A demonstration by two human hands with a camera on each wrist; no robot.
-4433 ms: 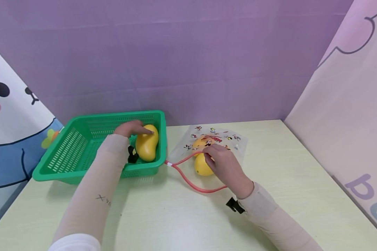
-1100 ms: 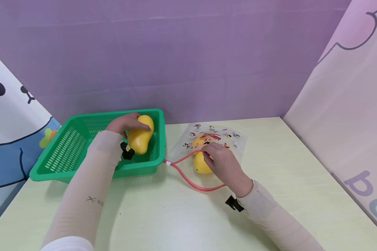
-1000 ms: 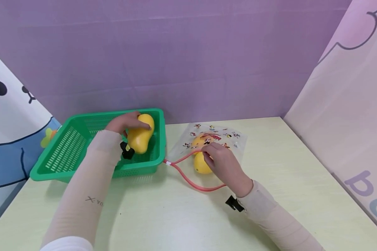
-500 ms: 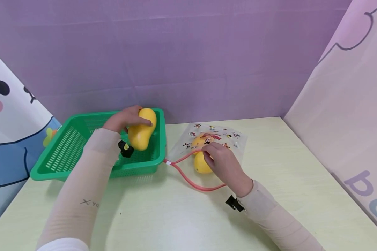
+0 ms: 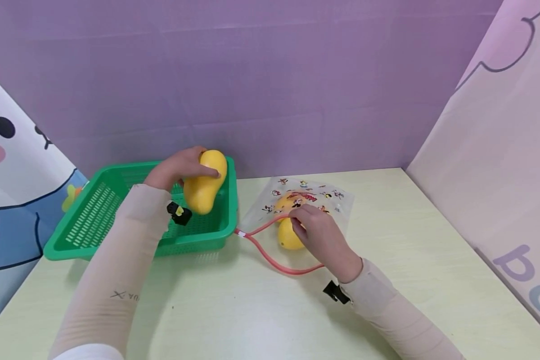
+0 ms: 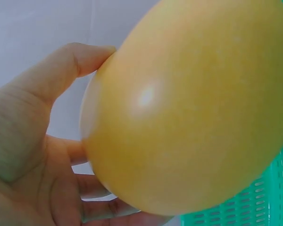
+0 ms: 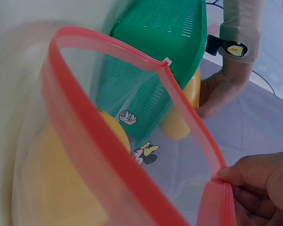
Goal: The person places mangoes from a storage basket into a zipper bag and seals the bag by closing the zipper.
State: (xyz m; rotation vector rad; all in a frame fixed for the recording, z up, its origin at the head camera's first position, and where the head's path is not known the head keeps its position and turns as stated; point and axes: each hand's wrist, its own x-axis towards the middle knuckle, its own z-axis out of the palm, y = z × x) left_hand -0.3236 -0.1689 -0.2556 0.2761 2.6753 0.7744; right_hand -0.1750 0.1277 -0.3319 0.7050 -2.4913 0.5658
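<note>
My left hand (image 5: 177, 167) grips a yellow mango (image 5: 202, 192), thumb on one side and fingers round the other. The mango is raised at the right end of the green basket (image 5: 207, 239), tilted with its wide end up. In the left wrist view the mango (image 6: 193, 108) fills most of the picture. My right hand (image 5: 321, 240) pinches the red zip edge of a clear zip bag (image 5: 342, 192) with cartoon prints. Its mouth gapes, as the right wrist view shows. Yellow fruit (image 5: 289, 236) lies inside the bag, partly hidden by my right hand.
The basket stands at the back left of the pale table (image 5: 252, 315), its right wall close to the bag's zip end. A purple cloth (image 5: 270, 90) hangs behind the table. Printed cloths flank it on both sides.
My left hand has lifted the mango from low in the basket up to about rim height and tilted it. The right hand keeps its pinch on the bag without visible movement.
</note>
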